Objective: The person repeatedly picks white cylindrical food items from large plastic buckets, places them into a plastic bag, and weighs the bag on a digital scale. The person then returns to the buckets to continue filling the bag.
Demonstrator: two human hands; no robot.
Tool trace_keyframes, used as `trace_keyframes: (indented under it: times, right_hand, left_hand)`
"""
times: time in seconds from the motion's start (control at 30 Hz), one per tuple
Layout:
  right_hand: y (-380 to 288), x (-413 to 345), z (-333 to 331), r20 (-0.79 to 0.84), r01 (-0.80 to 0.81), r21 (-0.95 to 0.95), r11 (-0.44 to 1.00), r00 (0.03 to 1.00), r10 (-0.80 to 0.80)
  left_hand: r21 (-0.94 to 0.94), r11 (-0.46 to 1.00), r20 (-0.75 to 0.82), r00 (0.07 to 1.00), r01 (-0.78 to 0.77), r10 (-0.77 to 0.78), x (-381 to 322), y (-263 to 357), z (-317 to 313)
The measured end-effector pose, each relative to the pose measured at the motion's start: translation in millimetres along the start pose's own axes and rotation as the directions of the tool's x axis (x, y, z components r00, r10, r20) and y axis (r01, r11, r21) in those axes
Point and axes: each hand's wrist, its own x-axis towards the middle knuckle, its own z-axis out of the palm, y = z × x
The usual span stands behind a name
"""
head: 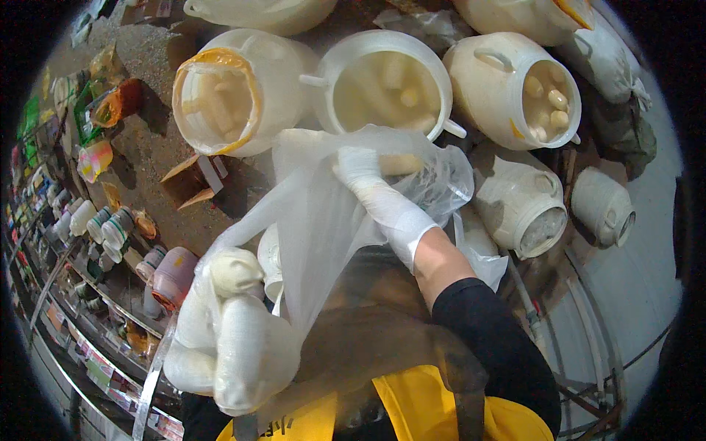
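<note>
My right hand (358, 165), in a long white glove, is around a pale, thick root vegetable (401, 164), just below the mouth of the middle barrel (389, 41). Translucent plastic film of a large bag (325, 220) spreads over and beside this hand, and its fingers are partly hidden. At the lower left, my left hand (237, 271) appears as a gloved fist where the film is gathered. Several thick white cylindrical pieces (248, 353) hang close under it, wrapped in white or seen through film. Pale pieces lie in cloudy liquid inside the middle barrel.
A barrel with an orange-edged liner (253, 99) stands left of the middle one, another with pale pieces (491, 82) at its right. Smaller barrels (518, 193) stand at the right. A cardboard box (190, 182) lies on the floor. Tubs and metal rails (110, 297) fill the left side.
</note>
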Motion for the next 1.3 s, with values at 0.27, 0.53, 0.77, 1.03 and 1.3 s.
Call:
trace_keyframes:
  times: [0.27,0.53,0.77,1.03,1.3]
  right_hand:
    - [18.0,0.1,-18.9,0.207,0.257,0.251,0.933,0.927,-0.311]
    - [44.2,-76.8,-100.8,0.032,0.168,0.478,0.862,0.978,-0.208]
    - [49.1,-92.4,-214.2,0.085,0.452,0.658,0.602,0.75,-0.656]
    - [41.2,-95.4,-62.6,0.599,-0.417,0.751,0.512,0.756,-0.263]
    - [53.6,-107.4,-97.4,0.612,-0.08,0.627,0.775,0.666,-0.426]
  left_hand:
    - [-0.083,0.986,-0.061,0.988,-0.146,0.141,-12.9,15.6,8.8]
    - [0.244,0.95,-0.767,0.56,-0.196,0.313,-7.5,7.3,38.4]
    - [0.22,0.973,-0.574,0.796,-0.076,0.192,-1.1,9.9,20.7]
    - [0.118,0.993,-0.46,0.885,-0.022,0.074,-11.1,6.1,1.6]
    - [0.166,0.985,-0.498,0.857,-0.05,0.128,-11.5,5.3,7.0]
